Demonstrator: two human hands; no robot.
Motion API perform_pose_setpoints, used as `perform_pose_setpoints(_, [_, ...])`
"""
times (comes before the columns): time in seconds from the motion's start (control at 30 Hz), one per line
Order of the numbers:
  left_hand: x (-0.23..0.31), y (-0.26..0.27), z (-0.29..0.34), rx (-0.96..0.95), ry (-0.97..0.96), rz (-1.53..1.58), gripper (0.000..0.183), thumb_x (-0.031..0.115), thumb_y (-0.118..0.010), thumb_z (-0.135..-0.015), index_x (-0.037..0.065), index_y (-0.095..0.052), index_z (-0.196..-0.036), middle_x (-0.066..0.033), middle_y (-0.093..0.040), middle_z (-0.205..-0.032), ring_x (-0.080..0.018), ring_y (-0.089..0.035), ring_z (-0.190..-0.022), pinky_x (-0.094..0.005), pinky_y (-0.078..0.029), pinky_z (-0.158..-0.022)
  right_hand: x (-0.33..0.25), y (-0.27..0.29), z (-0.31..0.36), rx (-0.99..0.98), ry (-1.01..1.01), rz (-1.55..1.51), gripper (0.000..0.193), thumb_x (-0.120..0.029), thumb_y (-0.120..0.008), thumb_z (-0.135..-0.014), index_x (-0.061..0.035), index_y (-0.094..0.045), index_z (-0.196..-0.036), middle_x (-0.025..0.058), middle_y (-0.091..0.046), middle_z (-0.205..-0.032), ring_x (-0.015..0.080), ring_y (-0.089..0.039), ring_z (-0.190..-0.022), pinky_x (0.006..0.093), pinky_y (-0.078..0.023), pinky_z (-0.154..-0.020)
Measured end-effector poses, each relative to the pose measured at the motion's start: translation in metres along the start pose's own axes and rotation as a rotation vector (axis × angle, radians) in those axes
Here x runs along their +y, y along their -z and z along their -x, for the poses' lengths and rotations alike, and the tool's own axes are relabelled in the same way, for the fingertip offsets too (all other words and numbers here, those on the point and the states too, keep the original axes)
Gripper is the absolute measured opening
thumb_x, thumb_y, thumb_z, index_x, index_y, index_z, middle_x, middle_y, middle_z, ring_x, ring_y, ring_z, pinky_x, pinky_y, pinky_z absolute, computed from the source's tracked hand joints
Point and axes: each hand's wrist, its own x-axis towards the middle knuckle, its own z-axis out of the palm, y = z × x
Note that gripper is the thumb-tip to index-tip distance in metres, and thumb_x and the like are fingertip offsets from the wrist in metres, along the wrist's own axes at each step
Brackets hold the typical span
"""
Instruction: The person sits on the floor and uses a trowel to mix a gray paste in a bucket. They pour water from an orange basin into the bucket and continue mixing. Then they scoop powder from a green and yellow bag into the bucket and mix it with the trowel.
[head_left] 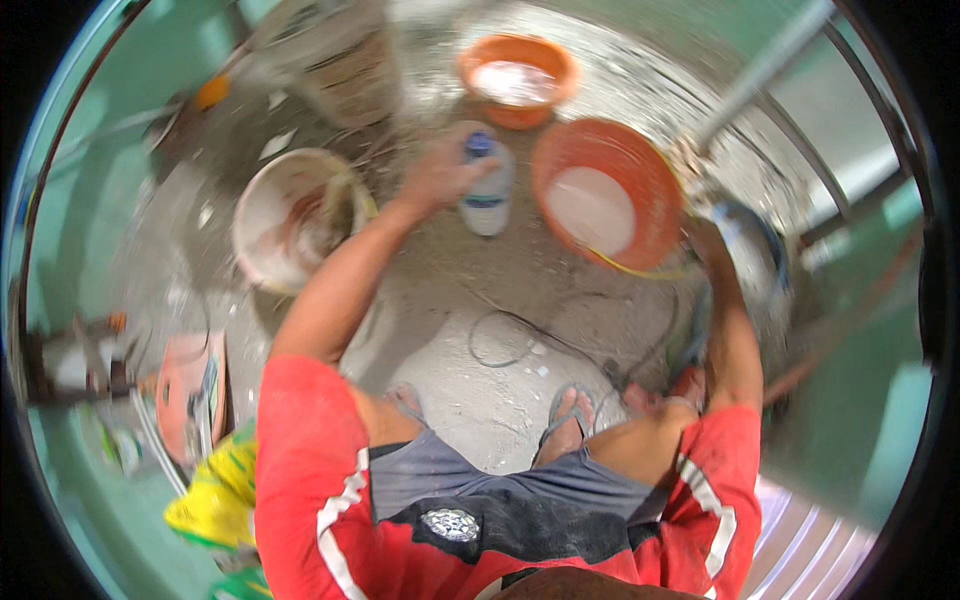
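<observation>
My left hand (447,172) is closed round the upper part of a pale plastic bottle (488,205) with a blue cap. Motion smears its fingers somewhat. Just right of the bottle, an orange bucket (655,170) leans towards me with a pale, milky substance inside. At the bucket's right rim is my right hand (703,242), its fingers curled onto the edge and partly hidden. A yellowish wire handle (640,270) hangs along the bucket's near side.
A smaller orange basin (515,118) stands behind; a dirty white bucket (255,235) is at left, a large pail (350,75) beyond it. A cable (540,325) lies on the dusty floor near my feet. Metal bars (765,75) rise at right; tools (205,400) lie at left.
</observation>
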Motion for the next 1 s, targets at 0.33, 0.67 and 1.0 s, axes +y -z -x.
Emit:
perform_pose_setpoints(0.33, [0.046,0.064,0.001,0.321,-0.122,-0.057,0.037,0.032,-0.074,-0.080,0.004,-0.065,-0.103,-0.0153,-0.069,-0.094,-0.0255,-0.067,-0.084,-0.0367,-0.052,-0.077,0.008,0.002,0.003,-0.051,-0.131,-0.269,0.046,-0.046,-0.061,-0.091,-0.0026,-0.059,-0.108,0.0076,-0.062,-0.075,0.0146,-0.055,-0.052,0.0297,-0.046,-0.047])
perform_pose_setpoints(0.67, [0.110,0.356,0.114,0.646,-0.119,0.191,0.033,0.030,-0.065,-0.091,0.005,-0.062,-0.112,-0.0105,-0.067,-0.099,-0.0193,-0.067,-0.085,-0.0348,-0.058,-0.071,-0.001,-0.013,-0.004,-0.066,-0.098,-0.310,0.049,-0.049,-0.062,-0.091,-0.0058,-0.055,-0.112,0.0037,-0.059,-0.078,0.0157,-0.057,-0.057,0.0318,-0.049,-0.050])
perform_pose_setpoints(1.0, [-0.017,0.469,0.284,1.239,0.442,-1.021,0.046,0.044,-0.074,-0.079,0.002,-0.068,-0.096,-0.0157,-0.070,-0.092,-0.0272,-0.067,-0.081,-0.0386,-0.052,-0.075,0.013,-0.003,-0.008,0.003,-0.167,-0.242,0.058,-0.053,-0.064,-0.087,-0.0088,-0.053,-0.124,0.0059,-0.058,-0.094,0.0184,-0.059,-0.071,0.0362,-0.049,-0.060])
